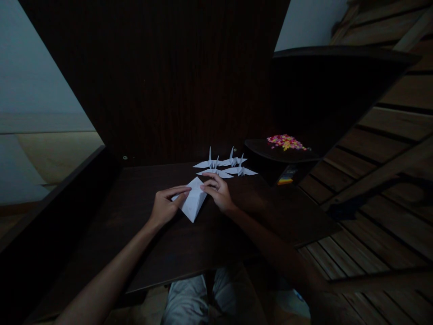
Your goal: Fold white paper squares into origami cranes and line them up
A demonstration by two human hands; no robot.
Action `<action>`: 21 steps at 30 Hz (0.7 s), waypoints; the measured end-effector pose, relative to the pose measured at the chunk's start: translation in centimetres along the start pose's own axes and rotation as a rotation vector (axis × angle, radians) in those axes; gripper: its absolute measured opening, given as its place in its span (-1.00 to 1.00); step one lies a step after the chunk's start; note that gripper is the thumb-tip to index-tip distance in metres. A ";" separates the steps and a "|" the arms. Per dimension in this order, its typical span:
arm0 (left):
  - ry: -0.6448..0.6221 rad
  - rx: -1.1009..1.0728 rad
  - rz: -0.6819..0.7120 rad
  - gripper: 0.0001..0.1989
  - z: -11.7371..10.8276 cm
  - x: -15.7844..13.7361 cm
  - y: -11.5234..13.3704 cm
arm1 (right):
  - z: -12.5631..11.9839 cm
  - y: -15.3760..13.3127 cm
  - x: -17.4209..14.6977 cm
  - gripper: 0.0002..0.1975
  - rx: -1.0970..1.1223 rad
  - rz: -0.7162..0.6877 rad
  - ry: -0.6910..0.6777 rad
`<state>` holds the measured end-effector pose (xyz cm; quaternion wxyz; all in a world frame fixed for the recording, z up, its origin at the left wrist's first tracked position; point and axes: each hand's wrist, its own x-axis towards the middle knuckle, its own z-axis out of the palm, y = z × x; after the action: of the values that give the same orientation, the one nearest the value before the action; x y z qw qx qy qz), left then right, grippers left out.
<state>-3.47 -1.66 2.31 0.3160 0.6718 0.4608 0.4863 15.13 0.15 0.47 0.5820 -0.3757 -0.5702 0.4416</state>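
A white sheet of folded origami paper (193,203) lies on the dark desk, its outline a diamond with one corner toward me and crease lines across it. My left hand (168,201) is closed on its left side, thumb on top and fingers along the upper left edge. At the right edge, my right hand (218,192) pinches the paper between thumb and fingers. Just beyond that hand stand several finished white paper cranes (241,170), grouped close together with wings spread. The right fingers partly cover the nearest crane.
A small corner shelf (284,155) on the right bears a pile of tiny pink, red and yellow pieces (287,141). Under it is a dark packet with a rainbow-coloured end (287,176). A tall dark panel (169,90) rises behind the desk (111,212); wooden slats (389,180) stand at right.
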 end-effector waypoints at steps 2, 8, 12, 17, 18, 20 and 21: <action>0.020 -0.001 -0.020 -0.77 -0.1 0.0 0.0 | -0.3 -0.3 0.0 -0.59 -0.022 -0.021 -0.027; 0.086 -0.010 -0.065 -0.74 -0.4 0.1 0.0 | -1.0 -0.9 0.2 -0.67 -0.097 -0.074 -0.106; 0.095 -0.058 -0.089 -0.65 -0.4 0.2 0.0 | -1.0 -0.5 0.3 -0.72 -0.093 -0.094 -0.073; -0.032 -0.265 -0.134 -0.22 -0.7 0.4 -0.1 | -0.9 0.2 0.4 -0.74 -0.033 -0.083 -0.081; -0.070 -0.302 -0.150 -0.17 -0.8 0.4 -0.1 | -0.8 0.3 0.4 -0.74 -0.028 -0.083 -0.088; -0.121 -0.361 -0.173 -0.14 -0.9 0.5 -0.1 | -0.7 0.5 0.3 -0.75 -0.026 -0.081 -0.104; -0.138 -0.380 -0.180 -0.16 -0.9 0.5 -0.1 | -0.6 0.6 0.2 -0.75 -0.027 -0.079 -0.109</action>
<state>-4.32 -1.22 2.71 0.5100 0.5879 0.3962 0.4870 15.64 0.61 -0.05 0.5622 -0.3362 -0.6211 0.4303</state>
